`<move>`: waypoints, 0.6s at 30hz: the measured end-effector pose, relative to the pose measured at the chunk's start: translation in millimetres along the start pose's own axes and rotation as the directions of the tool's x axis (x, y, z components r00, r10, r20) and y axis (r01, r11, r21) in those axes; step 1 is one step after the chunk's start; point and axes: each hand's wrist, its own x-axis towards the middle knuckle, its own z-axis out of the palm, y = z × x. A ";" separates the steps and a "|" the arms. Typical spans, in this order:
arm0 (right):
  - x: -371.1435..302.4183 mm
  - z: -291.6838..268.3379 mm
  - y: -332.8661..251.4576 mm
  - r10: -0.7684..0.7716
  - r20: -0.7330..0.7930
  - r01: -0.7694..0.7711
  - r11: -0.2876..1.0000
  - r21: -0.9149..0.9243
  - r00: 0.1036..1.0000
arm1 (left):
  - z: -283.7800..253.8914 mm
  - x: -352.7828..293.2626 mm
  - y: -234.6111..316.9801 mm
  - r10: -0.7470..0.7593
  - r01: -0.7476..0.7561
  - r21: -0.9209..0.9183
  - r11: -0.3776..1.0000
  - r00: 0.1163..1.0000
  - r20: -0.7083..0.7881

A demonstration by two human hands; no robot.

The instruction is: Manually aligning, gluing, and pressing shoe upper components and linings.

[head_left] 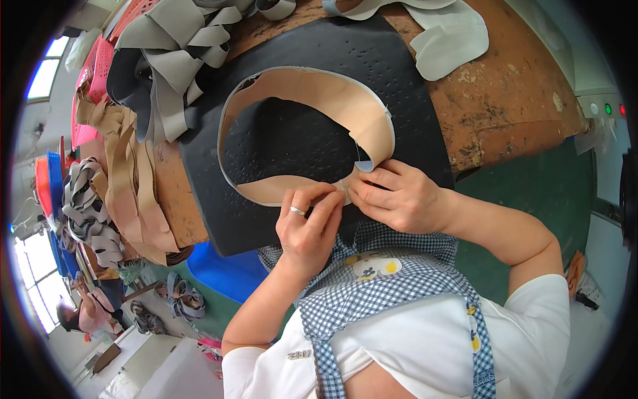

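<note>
A wide beige strip (pixel 312 86) with a pale grey edge curves into a loop on a black, pitted mat (pixel 399 73). Near the mat's front edge, its two ends come together between my hands. My left hand (pixel 309 223), with a ring on one finger, pinches the end that comes from the left. My right hand (pixel 402 199) is closed on the other end, beside a small grey-blue flap (pixel 363 165) folded outward. My fingers cover the exact spot where the ends meet, so whether they overlap cannot be made out.
A worn wooden table (pixel 492 120) carries the mat. Grey strips (pixel 176 60) pile up at the back left, beige strips (pixel 129 179) hang over the left edge, and grey-white pieces (pixel 452 40) lie at the back. A blue seat (pixel 222 272) stands below; another person (pixel 93 309) is far left.
</note>
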 end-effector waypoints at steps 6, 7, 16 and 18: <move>1.5 -1.0 0.7 -0.024 0.002 0.024 1.000 0.004 1.000 | 3.7 -3.0 -2.5 0.034 -0.034 0.015 0.999 0.999 -0.022; 1.9 -1.2 0.3 -0.024 -0.004 0.024 1.000 -0.006 1.000 | 4.4 -3.6 -2.7 0.032 -0.032 0.017 0.999 0.999 -0.021; 0.1 1.6 -0.1 -0.048 -0.007 0.048 0.999 -0.015 0.999 | 6.4 -4.4 -3.5 0.010 -0.009 0.027 1.000 1.000 -0.027; -0.8 2.0 -0.6 -0.040 -0.014 0.040 0.999 -0.007 0.999 | 5.4 -2.8 -2.7 0.053 -0.052 0.056 0.997 0.999 -0.009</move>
